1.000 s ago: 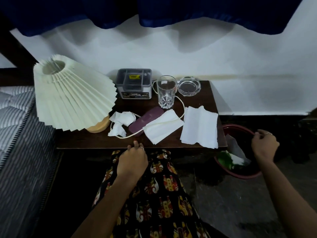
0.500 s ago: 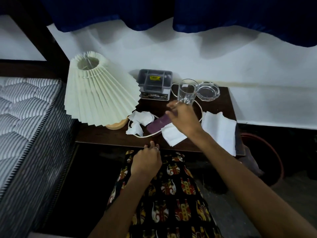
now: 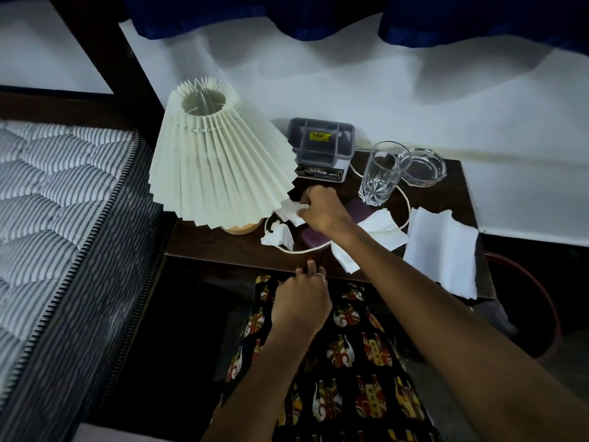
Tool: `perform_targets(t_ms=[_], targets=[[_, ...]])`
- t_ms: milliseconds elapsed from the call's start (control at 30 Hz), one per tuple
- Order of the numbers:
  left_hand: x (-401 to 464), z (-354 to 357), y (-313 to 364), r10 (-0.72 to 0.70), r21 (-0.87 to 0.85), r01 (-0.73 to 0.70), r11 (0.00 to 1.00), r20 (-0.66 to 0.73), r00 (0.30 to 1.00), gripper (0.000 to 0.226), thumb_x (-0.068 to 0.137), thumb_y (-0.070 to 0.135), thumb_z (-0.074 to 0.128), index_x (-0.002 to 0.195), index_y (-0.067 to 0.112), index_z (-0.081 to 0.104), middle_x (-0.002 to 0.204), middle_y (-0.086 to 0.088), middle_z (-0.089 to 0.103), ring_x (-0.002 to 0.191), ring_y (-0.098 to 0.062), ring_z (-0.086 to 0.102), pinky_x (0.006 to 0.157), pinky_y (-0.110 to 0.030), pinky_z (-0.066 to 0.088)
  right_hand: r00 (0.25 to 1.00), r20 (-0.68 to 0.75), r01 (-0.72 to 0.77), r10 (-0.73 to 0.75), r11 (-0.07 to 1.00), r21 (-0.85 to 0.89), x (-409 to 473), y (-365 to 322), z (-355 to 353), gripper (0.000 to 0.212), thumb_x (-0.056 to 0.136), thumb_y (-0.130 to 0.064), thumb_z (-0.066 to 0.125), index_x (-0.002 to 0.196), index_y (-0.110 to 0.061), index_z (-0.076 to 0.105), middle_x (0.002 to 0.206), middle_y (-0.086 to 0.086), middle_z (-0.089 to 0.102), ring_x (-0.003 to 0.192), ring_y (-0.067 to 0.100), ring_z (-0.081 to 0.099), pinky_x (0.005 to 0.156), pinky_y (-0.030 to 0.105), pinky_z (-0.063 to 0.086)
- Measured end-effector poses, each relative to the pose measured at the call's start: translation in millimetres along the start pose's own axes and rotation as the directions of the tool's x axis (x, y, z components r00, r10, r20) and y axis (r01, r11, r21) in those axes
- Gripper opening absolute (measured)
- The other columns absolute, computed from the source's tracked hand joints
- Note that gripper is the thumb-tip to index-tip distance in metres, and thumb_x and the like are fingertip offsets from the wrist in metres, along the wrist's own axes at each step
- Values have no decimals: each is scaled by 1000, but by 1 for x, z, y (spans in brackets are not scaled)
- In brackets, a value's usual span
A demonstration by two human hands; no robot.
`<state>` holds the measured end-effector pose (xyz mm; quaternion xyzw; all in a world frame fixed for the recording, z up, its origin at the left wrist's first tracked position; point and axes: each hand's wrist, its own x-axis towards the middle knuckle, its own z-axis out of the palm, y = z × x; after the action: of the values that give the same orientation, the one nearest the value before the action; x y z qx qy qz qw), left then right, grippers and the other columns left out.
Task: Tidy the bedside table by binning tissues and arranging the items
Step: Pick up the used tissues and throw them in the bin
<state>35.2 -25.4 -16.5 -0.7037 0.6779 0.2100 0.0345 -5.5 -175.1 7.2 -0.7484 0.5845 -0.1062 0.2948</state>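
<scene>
On the dark wooden bedside table (image 3: 223, 250), my right hand (image 3: 323, 208) pinches a crumpled white tissue (image 3: 291, 212) beside the lamp. A second crumpled tissue (image 3: 276, 238) lies just in front of it. Two flat tissues lie further right, one (image 3: 377, 229) partly under my forearm, a larger one (image 3: 441, 250) hanging over the table's right front corner. A maroon phone (image 3: 315, 238) shows under my wrist. My left hand (image 3: 301, 301) rests at the table's front edge, fingers curled, holding nothing.
A pleated cream lamp (image 3: 216, 164) stands at the table's left, its white cord (image 3: 404, 202) looping across the top. Behind are a grey organiser box (image 3: 320, 148), a drinking glass (image 3: 381, 173) and a glass ashtray (image 3: 424, 167). A red bin (image 3: 548, 301) sits at the right, a mattress (image 3: 57, 218) at the left.
My right hand came from the bin at the right, crossed over the table and closed on the crumpled tissue by the lamp. The view swung left. The left hand stayed at the table edge.
</scene>
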Motion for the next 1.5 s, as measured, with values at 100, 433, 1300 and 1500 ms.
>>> perform_targets(t_ms=[100,433,1300,1500], targets=[[0,0,1,-5,-2,5,1000,19,1000,43,100,23,28,141,15,38,154,-7,28,136,-30,37,101,-49,42,999,-31,-15,19,992,125,-9,0,-19,26,83,-14,66,106,-1,65,101,16,65,93,25,60,72,23,40],[-1,2,0,-7,30,7,1000,5,1000,44,99,26,29,141,16,38,153,-7,32,131,-33,42,94,-47,45,957,73,-164,282,316,935,-89,78,-99,8,82,1,60,79,-6,62,85,7,62,90,26,58,83,43,57],[6,5,4,-34,68,36,997,-25,999,43,98,30,31,137,16,45,144,-9,46,118,-30,54,87,-43,49,373,-96,-306,923,220,926,-168,267,-96,39,95,-32,47,127,-8,48,105,7,56,95,21,56,91,36,46],[6,6,-6,-3,21,3,1000,-21,1000,44,97,32,33,139,22,43,148,-3,42,125,-26,50,92,-42,47,618,-613,46,492,756,653,-146,150,-96,19,91,-12,51,110,-11,55,100,5,60,83,8,56,76,25,46]])
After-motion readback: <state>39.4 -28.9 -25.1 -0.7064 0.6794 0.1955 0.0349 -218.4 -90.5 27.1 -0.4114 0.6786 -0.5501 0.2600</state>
